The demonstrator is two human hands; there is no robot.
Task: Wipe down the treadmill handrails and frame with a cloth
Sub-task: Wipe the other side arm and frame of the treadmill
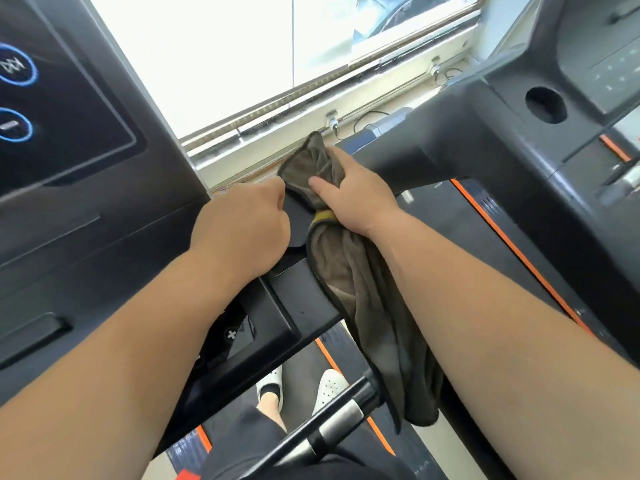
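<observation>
A brown-grey cloth lies draped over the black treadmill frame arm that runs from the console toward me. My right hand presses the cloth's upper part onto the frame, fingers gripping its folds. The cloth's long tail hangs down past my right forearm. My left hand pinches the cloth's left edge near the console, fingers curled. A black and silver handrail grip shows below, between my arms.
The treadmill console with blue-ringed buttons fills the left. A second treadmill with a cup holder stands at the right. A bright window and sill with cables lie ahead. My white shoes stand on the orange-edged belt deck.
</observation>
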